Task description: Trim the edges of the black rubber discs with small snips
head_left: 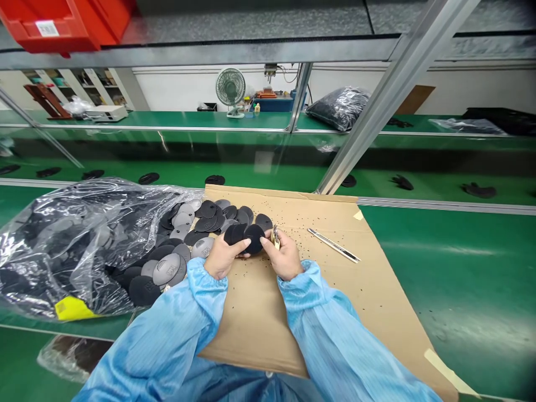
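Note:
My left hand (227, 255) is closed on a fanned-out few black oval pads (254, 239), thumb on top, above a cardboard sheet (259, 312). My right hand (285, 257) grips a small metal-tipped cutter (275, 238) with a yellowish body; its exact kind is hard to make out. The right thumb tip touches or nearly touches the edge of the front pad. Just beyond and left of my hands lies a pile of grey and black oval pads (167, 269), some with embossed marks. It spills from a clear plastic bag (84, 240).
A slim white-and-black knife or pen-like tool (334, 245) lies on the cardboard to the right, among scattered black specks. Behind runs a green conveyor (268, 162) with spaced black parts. A slanted metal post (377, 106) rises at right; a red bin (67, 25) sits overhead at left.

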Available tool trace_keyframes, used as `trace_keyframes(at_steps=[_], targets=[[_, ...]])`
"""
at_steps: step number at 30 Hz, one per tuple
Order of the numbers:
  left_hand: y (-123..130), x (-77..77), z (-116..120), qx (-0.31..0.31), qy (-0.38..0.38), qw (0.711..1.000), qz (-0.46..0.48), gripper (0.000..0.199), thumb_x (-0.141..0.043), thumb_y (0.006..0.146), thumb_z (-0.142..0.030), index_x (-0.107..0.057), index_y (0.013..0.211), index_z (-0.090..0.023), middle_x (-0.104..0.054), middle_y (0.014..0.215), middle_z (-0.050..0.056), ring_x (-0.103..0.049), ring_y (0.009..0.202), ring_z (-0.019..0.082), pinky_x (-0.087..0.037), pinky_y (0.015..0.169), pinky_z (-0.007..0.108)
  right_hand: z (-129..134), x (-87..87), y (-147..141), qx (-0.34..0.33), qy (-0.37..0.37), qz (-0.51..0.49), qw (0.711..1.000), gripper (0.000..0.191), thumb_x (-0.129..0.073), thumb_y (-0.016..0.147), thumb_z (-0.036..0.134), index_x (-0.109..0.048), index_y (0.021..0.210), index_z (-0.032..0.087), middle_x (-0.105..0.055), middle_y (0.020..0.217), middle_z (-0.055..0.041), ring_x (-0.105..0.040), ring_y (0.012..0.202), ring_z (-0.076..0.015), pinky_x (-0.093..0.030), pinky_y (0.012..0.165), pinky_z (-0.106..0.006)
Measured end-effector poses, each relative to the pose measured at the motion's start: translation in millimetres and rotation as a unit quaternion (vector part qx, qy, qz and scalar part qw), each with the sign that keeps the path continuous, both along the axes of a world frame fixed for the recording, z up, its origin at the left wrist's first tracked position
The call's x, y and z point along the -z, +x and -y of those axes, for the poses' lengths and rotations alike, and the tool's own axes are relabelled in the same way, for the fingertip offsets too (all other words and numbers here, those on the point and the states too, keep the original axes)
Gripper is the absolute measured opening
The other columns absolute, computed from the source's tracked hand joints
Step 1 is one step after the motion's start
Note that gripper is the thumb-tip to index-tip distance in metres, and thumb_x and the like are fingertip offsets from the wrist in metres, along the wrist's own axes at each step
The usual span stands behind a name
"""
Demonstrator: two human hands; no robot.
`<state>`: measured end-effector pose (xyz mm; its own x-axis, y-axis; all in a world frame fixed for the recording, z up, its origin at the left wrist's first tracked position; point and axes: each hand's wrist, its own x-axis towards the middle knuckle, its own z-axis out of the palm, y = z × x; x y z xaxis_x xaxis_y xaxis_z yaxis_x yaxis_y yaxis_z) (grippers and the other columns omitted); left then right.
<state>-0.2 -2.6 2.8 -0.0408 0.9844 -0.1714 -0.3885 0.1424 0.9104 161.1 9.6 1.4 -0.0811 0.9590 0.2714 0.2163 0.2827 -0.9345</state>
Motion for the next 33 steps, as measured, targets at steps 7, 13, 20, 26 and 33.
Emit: trace_keyframes(at_steps=[7,13,20,26,33], targets=[[-1,3.4,0,0.036,0.019,0.999,0.007,0.045,-0.084,0.058,-0.029,-0.065,0.096,-0.013,-0.069,0.089,0.008,-0.065,0.074,0.021,-0.057,0.06,0.033,3,-2.1,-3,0.001,0.017,0.035,0.999,0.018,-0.057,0.082,0.037,-0.058,0.081,0.019,-0.054,0.064,0.0021,-0.047,0.058,-0.0127,-0.039,0.058,-0.025],[0,5.0,0,0.029,0.012,0.999,-0.01,0.042,-0.082,0.061,-0.031,-0.066,0.095,-0.013,-0.069,0.087,0.008,-0.065,0.075,0.021,-0.056,0.062,0.034,5,-3.6,-4,0.02,0.038,0.06,0.997,0.018,-0.056,0.082,0.036,-0.06,0.083,0.019,-0.056,0.065,0.0015,-0.048,0.058,-0.013,-0.04,0.058,-0.025],[0,6.4,0,0.03,0.037,0.999,0.002,0.042,-0.083,0.06,-0.028,-0.067,0.096,-0.014,-0.07,0.088,0.007,-0.065,0.079,0.021,-0.055,0.072,0.036,3,0.1,-4,0.004,0.022,0.058,0.998,0.019,-0.057,0.082,0.038,-0.059,0.082,0.019,-0.055,0.064,0.0019,-0.048,0.057,-0.013,-0.041,0.057,-0.025],[0,4.9,1,0.049,0.045,0.998,0.019,0.039,-0.083,0.06,-0.026,-0.069,0.094,-0.014,-0.07,0.091,0.008,-0.064,0.083,0.021,-0.052,0.079,0.037,2,2.6,-5,-0.018,-0.009,0.006,1.0,0.032,-0.066,0.076,0.041,-0.063,0.099,0.019,-0.064,0.083,-0.0029,-0.057,0.073,-0.0174,-0.047,0.07,-0.03],[2,16.1,-1,0.027,0.07,0.997,-0.024,0.034,-0.082,0.062,-0.026,-0.069,0.091,-0.015,-0.07,0.087,0.005,-0.062,0.081,0.018,-0.05,0.079,0.032,-1,3.4,-8,-0.025,-0.08,-0.12,0.989,0.037,-0.078,0.062,0.04,-0.062,0.088,0.019,-0.062,0.079,-0.0015,-0.056,0.07,-0.0162,-0.048,0.065,-0.028]])
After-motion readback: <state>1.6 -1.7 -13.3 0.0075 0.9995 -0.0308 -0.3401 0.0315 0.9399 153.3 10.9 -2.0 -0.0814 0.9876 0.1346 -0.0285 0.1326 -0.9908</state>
